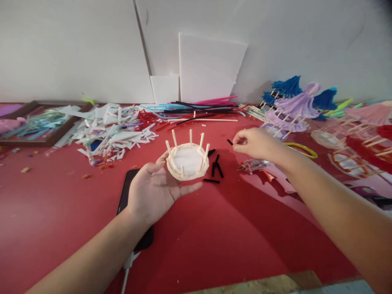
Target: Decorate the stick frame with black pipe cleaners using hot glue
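Observation:
My left hand (156, 188) holds a round cream base with upright sticks (187, 173) from its left side and below, thumb and fingers around the rim. Several pale sticks stand up around its edge, and a white disc forms its floor. Out to the right, my right hand (249, 143) is closed in a pinch on a short black piece (229, 142), which looks like cut pipe cleaner. More short black pieces (213, 169) lie on the red table just right of the base. A glue gun (254, 165), partly hidden, lies below my right hand.
A phone (130, 183) with a white cable lies under my left wrist. White scraps (113, 130) are heaped at back left, beside a brown frame (39, 141). Coloured pipe cleaners (199, 107) lie along the wall. Carousel-like models (290, 106) crowd the right, near a yellow loop (306, 151).

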`<state>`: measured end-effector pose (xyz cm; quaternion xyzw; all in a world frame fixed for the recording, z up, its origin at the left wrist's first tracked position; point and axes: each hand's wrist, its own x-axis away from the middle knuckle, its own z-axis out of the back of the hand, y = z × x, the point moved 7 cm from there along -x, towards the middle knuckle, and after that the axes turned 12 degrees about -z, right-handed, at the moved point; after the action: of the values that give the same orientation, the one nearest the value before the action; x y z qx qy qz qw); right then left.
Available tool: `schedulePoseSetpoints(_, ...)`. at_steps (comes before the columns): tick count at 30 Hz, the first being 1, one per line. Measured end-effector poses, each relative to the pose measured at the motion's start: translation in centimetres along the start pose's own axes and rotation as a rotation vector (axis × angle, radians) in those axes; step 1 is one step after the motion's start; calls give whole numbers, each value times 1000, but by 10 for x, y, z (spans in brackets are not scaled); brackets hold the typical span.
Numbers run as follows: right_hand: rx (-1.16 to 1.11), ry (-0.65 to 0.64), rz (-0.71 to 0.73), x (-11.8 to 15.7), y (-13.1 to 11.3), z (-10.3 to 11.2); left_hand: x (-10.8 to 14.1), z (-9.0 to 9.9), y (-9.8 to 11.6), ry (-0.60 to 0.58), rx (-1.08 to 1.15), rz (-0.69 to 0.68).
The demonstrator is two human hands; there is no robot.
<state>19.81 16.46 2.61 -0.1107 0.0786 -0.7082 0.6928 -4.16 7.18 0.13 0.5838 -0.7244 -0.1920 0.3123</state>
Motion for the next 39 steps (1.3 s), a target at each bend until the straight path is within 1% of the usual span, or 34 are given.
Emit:
schedulePoseSetpoints(1, -115, 11, 11, 9, -5, 5, 1, 2, 0, 39, -8, 15)
schedulePoseSetpoints(2, -343, 23, 18, 19, -11, 12, 2, 5, -1, 79, -17, 36)
schedulePoseSetpoints(3, -605, 1, 20, 31, -15, 16, 3, 7, -2, 109, -23, 53)
schedulePoseSetpoints(5, -1042, -67, 17, 54, -25, 18, 3, 7, -4, 108, -25, 79)
schedulePoseSetpoints(6, -1174, -95, 16, 64, -29, 16, 3, 6, -5, 84, -32, 89)
schedulePoseSetpoints(8, -1326, -139, 22, 82, -38, 8, 3, 7, -8, 70, -74, 109)
schedulePoseSetpoints(11, -1445, -228, 11, 99, -44, -13, 3, 14, -10, 139, -163, 132)
schedulePoseSetpoints(13, -1482, -289, 26, 105, -47, -25, 4, 14, -10, 149, -189, 135)
schedulePoseSetpoints(16, -1470, -351, 55, 113, -52, -36, 5, 6, -10, 80, -190, 117)
schedulePoseSetpoints(19, -1424, -354, 50, 117, -52, -40, 3, 0, -10, -12, -185, 72)
schedulePoseSetpoints(22, -1371, -339, 27, 120, -50, -42, 0, -1, -11, -70, -180, 50)
schedulePoseSetpoints(25, -1299, -356, -36, 123, -49, -44, -3, -1, -12, -64, -144, 44)
schedulePoseSetpoints(28, -1207, -390, -75, 128, -53, -44, -4, -1, -11, 24, -104, 39)
schedulePoseSetpoints(31, -1167, -391, -53, 130, -56, -41, -3, -1, -9, 103, -52, 66)
schedulePoseSetpoints(33, -1161, -387, -43, 130, -56, -41, -2, -1, -10, 77, -3, 102)
schedulePoseSetpoints(37, -1182, -381, -27, 128, -52, -40, -4, 2, -11, -47, 90, 143)
schedulePoseSetpoints(39, -1192, -353, 8, 128, -52, -36, -6, 6, -12, -70, 96, 151)
